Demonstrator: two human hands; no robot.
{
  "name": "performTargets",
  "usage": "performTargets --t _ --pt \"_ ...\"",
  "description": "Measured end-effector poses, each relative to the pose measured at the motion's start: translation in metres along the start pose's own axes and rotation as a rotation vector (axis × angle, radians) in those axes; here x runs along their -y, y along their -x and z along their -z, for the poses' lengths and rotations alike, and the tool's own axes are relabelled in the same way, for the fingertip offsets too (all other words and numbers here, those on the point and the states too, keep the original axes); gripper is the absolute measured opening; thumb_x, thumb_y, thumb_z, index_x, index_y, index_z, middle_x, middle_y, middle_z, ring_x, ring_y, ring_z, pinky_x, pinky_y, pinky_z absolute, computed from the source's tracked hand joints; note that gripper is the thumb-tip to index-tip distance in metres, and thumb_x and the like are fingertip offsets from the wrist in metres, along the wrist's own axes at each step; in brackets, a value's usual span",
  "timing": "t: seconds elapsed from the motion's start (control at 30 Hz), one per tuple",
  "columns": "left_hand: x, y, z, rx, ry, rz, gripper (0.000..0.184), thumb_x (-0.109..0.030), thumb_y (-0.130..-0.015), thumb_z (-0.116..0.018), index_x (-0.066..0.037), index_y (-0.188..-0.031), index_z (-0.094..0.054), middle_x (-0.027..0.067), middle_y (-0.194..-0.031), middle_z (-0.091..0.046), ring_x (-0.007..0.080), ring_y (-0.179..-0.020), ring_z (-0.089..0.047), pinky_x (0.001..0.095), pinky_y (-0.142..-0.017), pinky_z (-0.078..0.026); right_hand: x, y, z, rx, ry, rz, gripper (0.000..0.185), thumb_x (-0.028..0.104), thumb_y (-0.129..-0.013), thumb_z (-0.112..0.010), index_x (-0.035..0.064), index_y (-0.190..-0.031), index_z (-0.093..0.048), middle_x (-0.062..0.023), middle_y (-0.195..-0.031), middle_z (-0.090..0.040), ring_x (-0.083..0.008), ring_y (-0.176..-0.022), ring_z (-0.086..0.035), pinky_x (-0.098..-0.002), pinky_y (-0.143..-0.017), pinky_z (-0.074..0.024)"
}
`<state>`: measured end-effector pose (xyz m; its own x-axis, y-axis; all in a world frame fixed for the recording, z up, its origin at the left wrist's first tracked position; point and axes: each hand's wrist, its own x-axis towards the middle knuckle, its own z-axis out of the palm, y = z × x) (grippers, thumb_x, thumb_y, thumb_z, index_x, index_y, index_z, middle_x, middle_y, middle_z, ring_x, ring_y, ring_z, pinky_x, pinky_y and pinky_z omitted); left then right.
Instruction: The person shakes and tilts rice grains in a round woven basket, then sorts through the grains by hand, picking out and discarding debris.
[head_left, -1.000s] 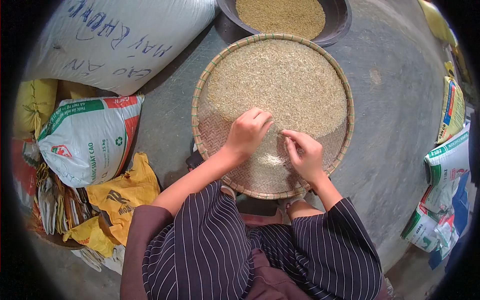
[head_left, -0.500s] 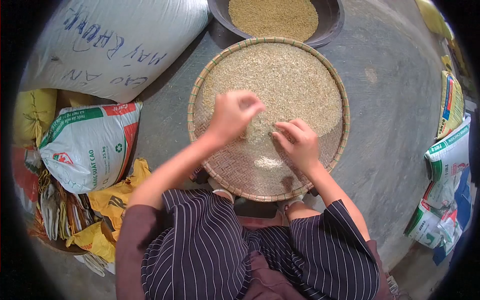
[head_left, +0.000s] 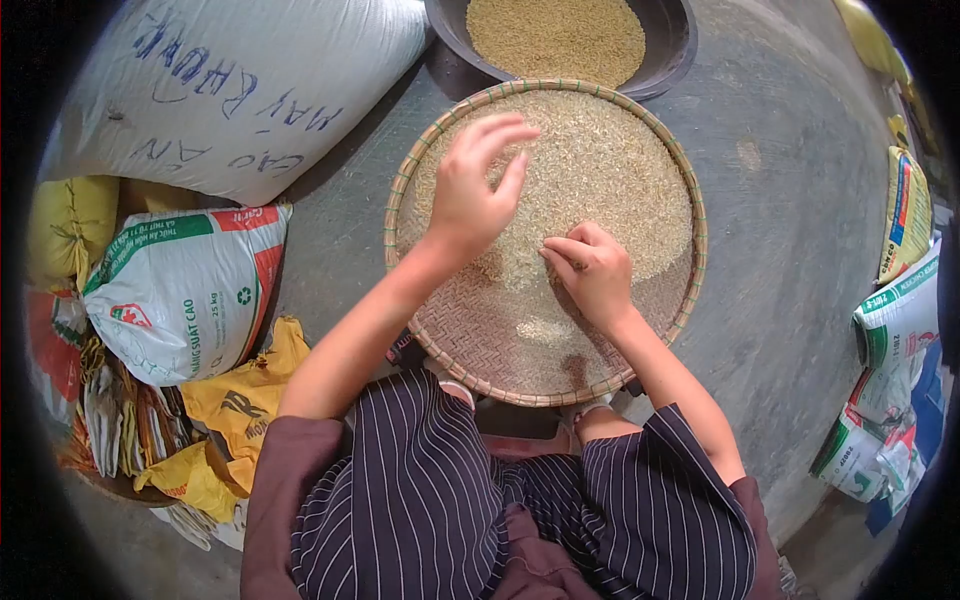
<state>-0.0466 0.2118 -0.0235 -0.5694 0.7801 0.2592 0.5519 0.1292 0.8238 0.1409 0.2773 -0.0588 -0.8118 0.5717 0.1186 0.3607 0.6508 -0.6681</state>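
A round woven bamboo winnowing tray point(head_left: 480, 375) rests before my knees, its far half covered with pale rice grain point(head_left: 590, 150). Above the left part of the grain hangs my left hand point(head_left: 475, 190), its thumb and fingers apart and slightly blurred, with nothing visible in it. My right hand point(head_left: 597, 275) is low over the near edge of the grain, thumb and fingertips pinched together. Whatever lies between those fingertips is too small to make out. A small whitish pile of grain point(head_left: 545, 330) sits apart on the bare weave close to me.
Behind the tray stands a dark basin point(head_left: 680, 50) of yellowish grain. A big white sack point(head_left: 230, 100) with handwriting lies at upper left, above a printed feed sack point(head_left: 190, 300) and yellow bags point(head_left: 255, 390). More feed sacks point(head_left: 890, 330) line the right side of the grey floor.
My left hand has lifted away up the tray and its fingers have spread from a closed curl. The right hand's fingers have drawn together into a pinch at nearly the same spot.
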Motion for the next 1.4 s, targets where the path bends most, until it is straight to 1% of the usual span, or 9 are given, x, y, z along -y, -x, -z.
performTargets --t 0.23,0.33,0.57,0.63,0.67,0.73,0.97,1.13,1.4 --pt "0.006 0.067 0.012 0.132 -0.117 0.035 0.018 -0.006 -0.082 -0.067 -0.01 -0.1 -0.07 0.0098 -0.099 -0.065 0.0285 -0.096 -0.061 0.0392 -0.086 -0.049 0.005 -0.01 0.014 0.036 -0.176 -0.092 0.007 0.012 -0.074 -0.077 0.0095 -0.079 -0.074 -0.0073 -0.074 -0.065 -0.0236 -0.067 -0.065 -0.034 -0.061 -0.0509" --pt "0.008 0.085 0.01 0.302 -0.142 -0.066 0.017 -0.005 -0.077 -0.072 -0.008 -0.094 -0.07 0.0075 -0.086 -0.063 0.0268 -0.085 -0.061 0.0368 -0.075 -0.051 -0.002 -0.05 0.038 0.525 -0.235 -0.23 0.006 0.008 -0.076 -0.077 0.0057 -0.079 -0.073 -0.0025 -0.079 -0.071 -0.0085 -0.064 -0.061 -0.027 -0.06 -0.0502" --pt "0.008 0.092 -0.012 0.3 -0.163 -0.096 0.012 -0.005 -0.077 -0.07 -0.008 -0.089 -0.068 0.0047 -0.083 -0.059 0.0236 -0.084 -0.059 0.0354 -0.073 -0.051 -0.011 -0.193 0.086 0.045 -0.216 -0.218 0.032 0.016 -0.085 -0.065 0.0047 -0.115 -0.068 -0.0131 -0.1 -0.072 -0.0206 -0.079 -0.07 -0.0359 -0.076 -0.056" --pt "0.01 0.091 -0.014 0.294 -0.2 -0.123 0.009 -0.006 -0.077 -0.07 -0.008 -0.086 -0.067 0.0039 -0.083 -0.059 0.0229 -0.083 -0.059 0.0346 -0.072 -0.051 -0.014 -0.204 0.096 -0.18 0.113 0.057 0.092 0.02 -0.086 -0.07 0.004 -0.154 -0.011 -0.0227 -0.128 -0.059 -0.031 -0.098 -0.066 -0.0411 -0.087 -0.0516" --pt "0.012 0.092 -0.014 0.298 -0.199 -0.122 0.009 -0.006 -0.077 -0.07 -0.008 -0.086 -0.067 0.0039 -0.083 -0.059 0.0229 -0.083 -0.059 0.0346 -0.072 -0.051 -0.015 -0.2 0.089 -0.18 0.113 0.052 0.092 0.02 -0.086 -0.07 0.004 -0.154 -0.011 -0.0227 -0.128 -0.059 -0.031 -0.098 -0.066 -0.0411 -0.087 -0.0516" --pt "0.012 0.091 -0.011 0.323 -0.21 -0.138 0.01 -0.005 -0.076 -0.073 -0.007 -0.085 -0.069 0.0056 -0.085 -0.063 0.0239 -0.081 -0.062 0.0348 -0.07 -0.052 -0.017 -0.183 0.066 -0.456 0.272 0.169 0.039 0.017 -0.088 -0.064 0.0034 -0.125 -0.062 -0.015 -0.1 -0.072 -0.0201 -0.078 -0.069 -0.035 -0.076 -0.0569" --pt "0.011 0.092 -0.012 0.22 -0.156 -0.146 0.007 -0.008 -0.077 -0.072 -0.009 -0.079 -0.066 0.0019 -0.082 -0.061 0.0209 -0.08 -0.062 0.0334 -0.066 -0.053 -0.003 -0.069 0.068 0.148 -0.135 -0.018 0.028 0.012 -0.082 -0.074 0.0055 -0.109 -0.07 -0.0074 -0.08 -0.071 -0.0114 -0.063 -0.062 -0.0282 -0.056 -0.0497" --pt "0.004 0.092 -0.007 0.288 -0.093 0.116 0.007 -0.011 -0.077 -0.074 -0.01 -0.079 -0.067 0.0044 -0.082 -0.062 0.024 -0.08 -0.063 0.0367 -0.067 -0.052 -0.01 -0.011 0.049 0.442 -0.175 0.124 0.025 0.011 -0.073 -0.078 0.0111 -0.097 -0.073 -0.0061 -0.075 -0.063 -0.019 -0.064 -0.061 -0.0315 -0.06 -0.0494" --pt "0.001 0.045 0.011 0.538 -0.178 0.18 0.008 -0.012 -0.079 -0.072 -0.006 -0.084 -0.071 0.0093 -0.08 -0.067 0.0246 -0.073 -0.066 0.036 -0.068 -0.052 -0.013 0.004 0.024 0.401 0.037 0.149 0.02 0.017 -0.073 -0.077 0.0153 -0.092 -0.074 -0.0048 -0.081 -0.061 -0.0259 -0.075 -0.064 -0.0381 -0.065 -0.0521"
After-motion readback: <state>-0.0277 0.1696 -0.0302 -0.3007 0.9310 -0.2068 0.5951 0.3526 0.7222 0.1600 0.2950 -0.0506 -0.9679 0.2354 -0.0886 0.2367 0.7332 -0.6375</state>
